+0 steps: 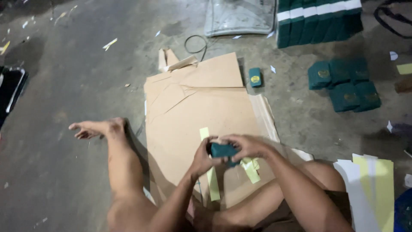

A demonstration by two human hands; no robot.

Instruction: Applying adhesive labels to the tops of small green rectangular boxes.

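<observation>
1. While the person sits on the floor with one leg stretched toward 10 o'clock, both hands meet over a flattened cardboard sheet (193, 111).
2. Small dark-green box (224, 150): clamped between the two hands, long axis running roughly 9 to 3 o'clock.
3. Left hand (202, 158): closed on the box's 9 o'clock end, thumb on top.
4. Right hand (246, 146): closed over the 3 o'clock end and top; which hand carries more of the grip is hard to tell.
5. Yellow paper strips (211, 180): lying on the cardboard directly beneath the hands.
6. Single green box (255, 77): at 12 o'clock, beside the cardboard edge.
7. Cluster of green boxes (343, 83): at 2 o'clock, well apart.
8. Stack of paper sheets (373, 189): at 4 o'clock, beside the right knee.
</observation>
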